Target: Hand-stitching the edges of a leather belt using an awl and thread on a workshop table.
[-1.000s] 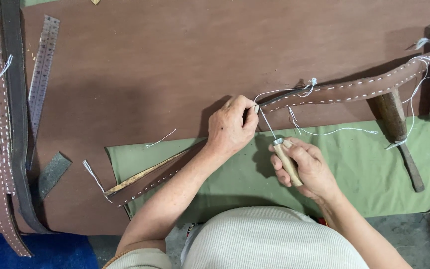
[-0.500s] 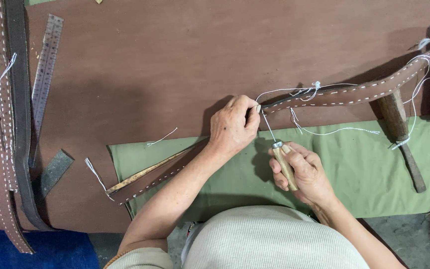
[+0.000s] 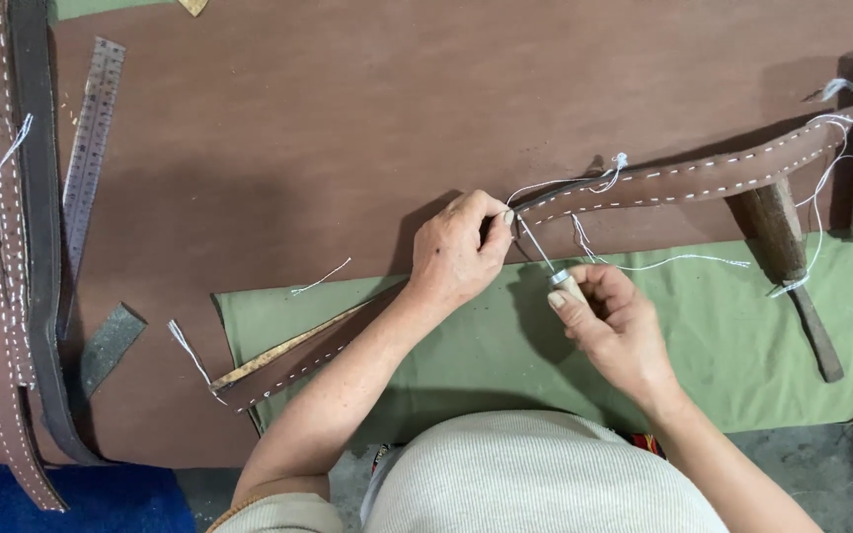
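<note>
At frame centre, the left hand (image 3: pixel 456 252) pinches the stitched leather strap (image 3: pixel 683 180) while the right hand (image 3: pixel 614 326) grips an awl (image 3: pixel 557 277).

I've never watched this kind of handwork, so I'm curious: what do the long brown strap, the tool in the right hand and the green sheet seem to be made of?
The strap looks like matte brown leather, with white stitching along its edges. The tool in the right hand seems to have a pale wooden handle, a metal collar and a thin metal spike. The green sheet looks like soft woven cloth, judging by its folds, though it could be felt.

Even, soft light; faint shadows under forearms; sharp, no glare
</note>
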